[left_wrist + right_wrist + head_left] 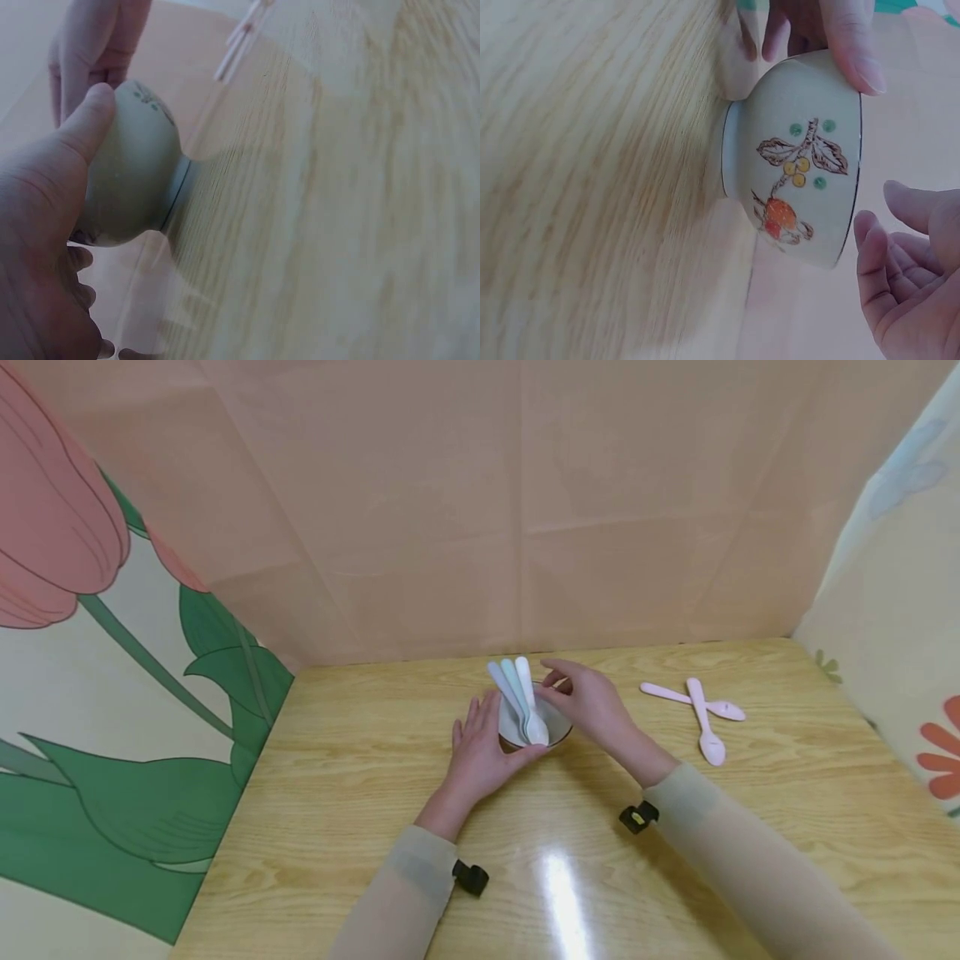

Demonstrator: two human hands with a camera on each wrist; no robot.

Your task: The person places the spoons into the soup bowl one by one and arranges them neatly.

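A small ceramic bowl (557, 723) stands upright on the table, with a painted fruit-and-leaf pattern on its outer wall in the right wrist view. Leaning together inside it are a lavender spoon (500, 677), a mint spoon (511, 672) and a white spoon (536, 725), handles pointing up past the far rim. My left hand (478, 749) holds the bowl, its thumb along the near side and fingers round the left. At the bowl's right rim hovers my right hand (592, 697); its thumb and fingers are loosely bent with nothing between them, as the right wrist view shows.
Two pink spoons lie crossed to the right of the bowl, one pink spoon (712, 748) over the other pink spoon (663, 692). Behind the wooden table (360, 810) rises a plain pinkish backdrop (420, 527), with flower-printed panels at both sides.
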